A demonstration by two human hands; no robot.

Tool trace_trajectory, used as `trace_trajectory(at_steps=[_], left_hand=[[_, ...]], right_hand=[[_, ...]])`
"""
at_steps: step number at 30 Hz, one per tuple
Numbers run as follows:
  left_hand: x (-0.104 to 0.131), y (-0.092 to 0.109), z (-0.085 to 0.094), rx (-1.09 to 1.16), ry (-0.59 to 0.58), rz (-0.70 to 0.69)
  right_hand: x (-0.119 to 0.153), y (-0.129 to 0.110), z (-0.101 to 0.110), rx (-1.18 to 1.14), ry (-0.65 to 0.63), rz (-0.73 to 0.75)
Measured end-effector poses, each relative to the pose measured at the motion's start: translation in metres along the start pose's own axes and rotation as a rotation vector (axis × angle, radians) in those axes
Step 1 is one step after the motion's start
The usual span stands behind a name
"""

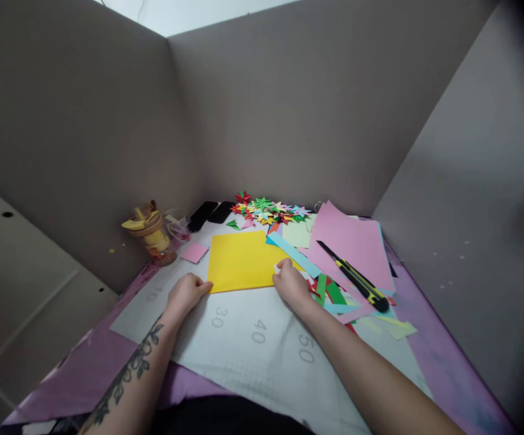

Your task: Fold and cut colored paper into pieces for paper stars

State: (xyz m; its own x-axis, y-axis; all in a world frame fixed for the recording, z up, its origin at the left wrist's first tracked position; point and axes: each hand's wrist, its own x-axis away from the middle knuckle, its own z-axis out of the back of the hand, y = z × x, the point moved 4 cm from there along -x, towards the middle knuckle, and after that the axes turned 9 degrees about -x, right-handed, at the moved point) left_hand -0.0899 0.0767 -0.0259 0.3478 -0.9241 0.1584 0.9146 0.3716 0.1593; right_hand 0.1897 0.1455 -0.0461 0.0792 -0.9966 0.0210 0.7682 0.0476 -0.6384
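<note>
A yellow sheet of paper (243,260), flat and roughly rectangular, lies on the white numbered mat (239,350). Its near left corner is pinched by my left hand (188,293), thumb toward the sheet. My right hand (291,284) closes on the near edge at the right, fingers curled. An orange-toned line shows along the near edge; whether it is one sheet or a stack I cannot tell. Just right of my right hand lie loose red and green paper strips (334,293), and a light blue strip (294,254) slants away behind it.
A yellow-and-black box cutter (356,281) rests on pink paper sheets (352,241) at the right. Folded paper stars (266,208) are heaped at the back. Two black phones (211,212), a cup (153,238) and small pink squares (194,252) stand or lie left. Grey panels (280,109) enclose the table.
</note>
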Motion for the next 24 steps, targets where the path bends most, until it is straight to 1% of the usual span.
trace_trajectory(at_steps=[3, 6, 8, 10, 12, 14, 15, 16, 17, 18, 19, 20, 21, 22, 24], left_hand=[[0.002, 0.001, -0.001, -0.037, 0.016, -0.003], [0.003, 0.003, -0.001, -0.068, 0.110, -0.039], [0.004, 0.006, 0.000, -0.087, 0.205, -0.137], [0.003, 0.009, -0.001, -0.129, 0.246, -0.266], [0.001, 0.009, -0.004, -0.188, 0.195, -0.335], [-0.001, 0.007, -0.008, -0.229, 0.101, -0.331], [-0.001, 0.006, -0.009, -0.241, 0.067, -0.318], [0.000, 0.007, -0.009, -0.249, 0.046, -0.311], [0.001, 0.007, -0.009, -0.254, 0.041, -0.310], [0.003, 0.008, -0.009, -0.257, 0.043, -0.309], [0.004, 0.009, -0.009, -0.255, 0.046, -0.305], [0.005, 0.009, -0.009, -0.251, 0.049, -0.302], [0.006, 0.009, -0.010, -0.242, 0.051, -0.298], [0.007, 0.009, -0.010, -0.232, 0.056, -0.298], [0.006, 0.007, -0.012, -0.218, 0.062, -0.307]], right_hand=[[0.002, -0.003, 0.002, 0.016, 0.002, 0.002], [0.004, -0.007, 0.003, 0.038, 0.007, 0.009], [0.005, -0.009, 0.002, 0.046, 0.009, -0.004], [0.004, -0.009, 0.002, 0.045, 0.008, -0.022], [0.004, -0.007, 0.002, 0.035, 0.001, -0.036], [0.006, -0.007, 0.006, 0.035, 0.014, -0.031], [0.008, -0.009, 0.009, 0.047, 0.046, -0.001], [0.013, -0.013, 0.014, 0.066, 0.097, 0.056], [0.019, -0.021, 0.017, 0.086, 0.154, 0.143], [0.027, -0.032, 0.019, 0.104, 0.203, 0.259], [0.035, -0.044, 0.017, 0.110, 0.217, 0.381], [0.045, -0.058, 0.011, 0.104, 0.177, 0.502], [0.054, -0.073, 0.001, 0.102, 0.093, 0.613], [0.062, -0.086, -0.012, 0.098, 0.007, 0.680], [0.074, -0.111, -0.040, 0.093, -0.172, 0.736]])
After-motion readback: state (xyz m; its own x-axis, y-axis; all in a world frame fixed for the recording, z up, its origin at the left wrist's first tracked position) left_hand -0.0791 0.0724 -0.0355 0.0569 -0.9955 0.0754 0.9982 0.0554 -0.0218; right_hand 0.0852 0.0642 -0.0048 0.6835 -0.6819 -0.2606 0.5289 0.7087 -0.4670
